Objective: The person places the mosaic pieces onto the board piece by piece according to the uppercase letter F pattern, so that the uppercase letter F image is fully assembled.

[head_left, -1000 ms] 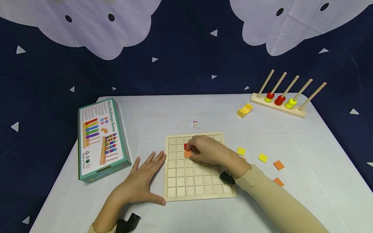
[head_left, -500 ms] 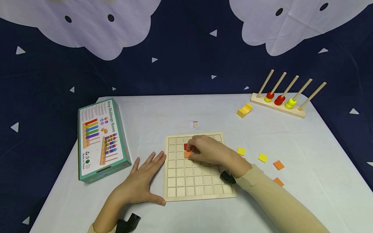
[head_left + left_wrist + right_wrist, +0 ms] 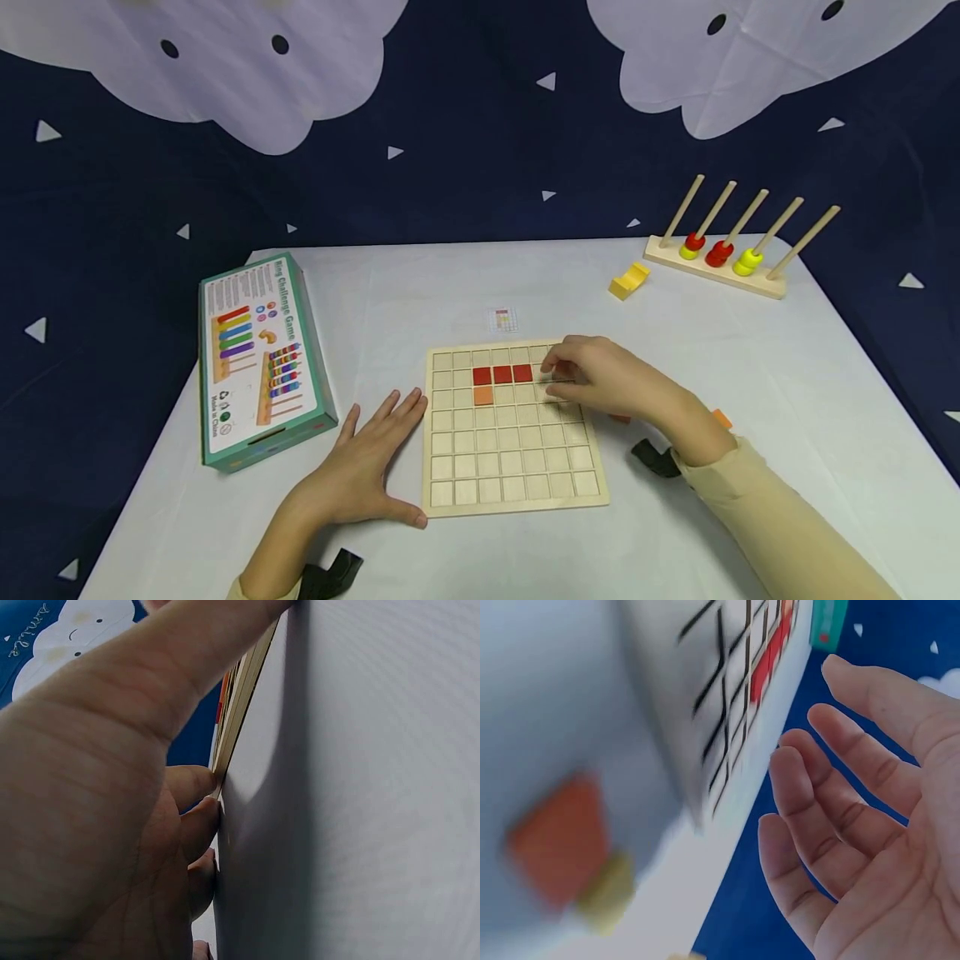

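Observation:
A light wooden grid board lies on the white table. In its second row sit three red tiles side by side, with one orange tile under the leftmost. My left hand rests on the table, fingers spread, thumb and fingertips at the board's left edge. Over the board's right side is my right hand; the right wrist view shows its fingers loosely bent with nothing between them. Loose orange tiles peek out around the right arm. A yellow tile appears blurred in the right wrist view.
A small printed pattern card lies behind the board. At the left stands a green-edged game box. A yellow wavy block and a peg stand with red and yellow rings are at the back right.
My right hand has let go of the orange tile and moved right, uncovering the row of red tiles. It now hides most loose tiles at the right. My left hand stays put.

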The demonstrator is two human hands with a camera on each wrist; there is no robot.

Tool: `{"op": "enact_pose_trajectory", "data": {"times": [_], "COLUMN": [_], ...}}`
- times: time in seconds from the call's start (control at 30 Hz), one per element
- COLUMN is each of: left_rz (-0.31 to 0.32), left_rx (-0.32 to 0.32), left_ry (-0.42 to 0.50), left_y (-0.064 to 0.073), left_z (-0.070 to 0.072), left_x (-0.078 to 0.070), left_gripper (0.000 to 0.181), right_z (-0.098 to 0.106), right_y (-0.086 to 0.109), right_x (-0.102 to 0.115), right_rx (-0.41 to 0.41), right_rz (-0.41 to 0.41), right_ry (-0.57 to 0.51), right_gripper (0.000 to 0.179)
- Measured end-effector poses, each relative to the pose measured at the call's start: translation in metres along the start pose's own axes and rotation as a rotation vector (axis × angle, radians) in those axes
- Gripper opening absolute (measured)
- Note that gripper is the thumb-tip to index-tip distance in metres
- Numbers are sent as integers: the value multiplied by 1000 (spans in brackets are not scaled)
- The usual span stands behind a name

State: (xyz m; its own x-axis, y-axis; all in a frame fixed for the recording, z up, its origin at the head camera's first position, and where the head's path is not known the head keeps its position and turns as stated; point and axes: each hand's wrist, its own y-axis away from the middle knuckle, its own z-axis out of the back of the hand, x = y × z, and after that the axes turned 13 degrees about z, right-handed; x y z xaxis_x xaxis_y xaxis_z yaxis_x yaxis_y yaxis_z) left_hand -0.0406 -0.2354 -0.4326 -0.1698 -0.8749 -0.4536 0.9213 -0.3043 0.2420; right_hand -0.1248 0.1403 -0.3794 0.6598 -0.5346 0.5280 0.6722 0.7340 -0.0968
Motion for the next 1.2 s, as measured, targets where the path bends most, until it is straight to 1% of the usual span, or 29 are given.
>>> {"op": "enact_pose_trajectory", "data": {"times": [0.2, 0.3, 0.4, 0.5, 0.63, 0.87, 1.0, 1.2], "left_rz": [-4, -1, -6, -6, 0, -1, -4, -6], "left_rx": [-1, 0, -6, -7, -2, -1, -1, 3], "left_ry": [11, 11, 10, 16, 18, 13, 15, 18], "left_y": [0, 0, 0, 0, 1, 1, 1, 1], "left_z": [0, -1, -1, -1, 0, 1, 1, 2], "left_x": [-1, -1, -1, 0, -1, -2, -3, -4], "left_gripper": [148, 148, 148, 147, 147, 147, 147, 147], "right_z": [21, 25, 24, 22, 17, 9, 7, 4], "right_y": [46, 64, 77, 83, 86, 91, 92, 93], "right_x": [-10, -13, -15, -16, -18, -21, -23, -24], "right_rx": [-49, -64, -77, -86, -87, -55, -42, -40], "right_rz": [-86, -113, -120, -138, -155, -205, -208, -192], "right_ry": [69, 84, 80, 65, 46, 8, -19, -23], "right_gripper": [22, 22, 21, 22, 21, 20, 23, 25]}}
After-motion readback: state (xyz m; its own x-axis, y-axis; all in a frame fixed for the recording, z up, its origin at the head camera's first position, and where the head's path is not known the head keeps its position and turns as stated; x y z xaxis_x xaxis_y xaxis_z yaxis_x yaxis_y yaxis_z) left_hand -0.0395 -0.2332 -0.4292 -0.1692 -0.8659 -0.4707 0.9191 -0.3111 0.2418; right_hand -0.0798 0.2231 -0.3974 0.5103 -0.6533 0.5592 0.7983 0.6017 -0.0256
